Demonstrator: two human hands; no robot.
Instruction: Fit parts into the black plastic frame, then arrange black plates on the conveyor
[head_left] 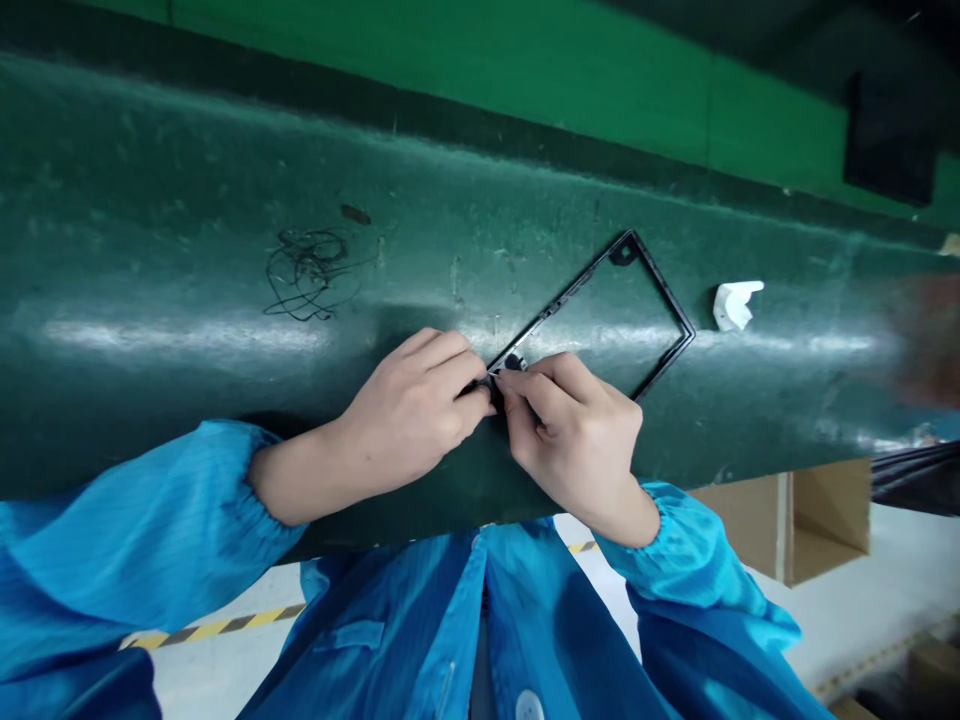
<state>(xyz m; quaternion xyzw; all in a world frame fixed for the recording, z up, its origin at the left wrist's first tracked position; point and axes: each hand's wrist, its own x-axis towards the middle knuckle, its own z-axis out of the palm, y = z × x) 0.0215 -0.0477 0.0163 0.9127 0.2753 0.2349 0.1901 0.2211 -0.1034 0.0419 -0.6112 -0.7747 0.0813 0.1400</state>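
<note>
A thin black rectangular frame (660, 290) lies at an angle on the dark green belt surface (187, 150). Both hands meet at its near corner. My left hand (409, 410) has its fingers curled and pinched against that corner. My right hand (577, 430) pinches the same corner from the other side, fingertips pressed on a small black part (511, 362) there. Blue sleeves cover both forearms. The part of the frame under the fingers is hidden.
A tangle of thin black thread (307, 272) lies on the belt to the left. A small white plastic piece (733, 304) sits right of the frame. An open cardboard box (795, 515) stands on the floor below right. Yellow-black floor tape (217, 627) runs underneath.
</note>
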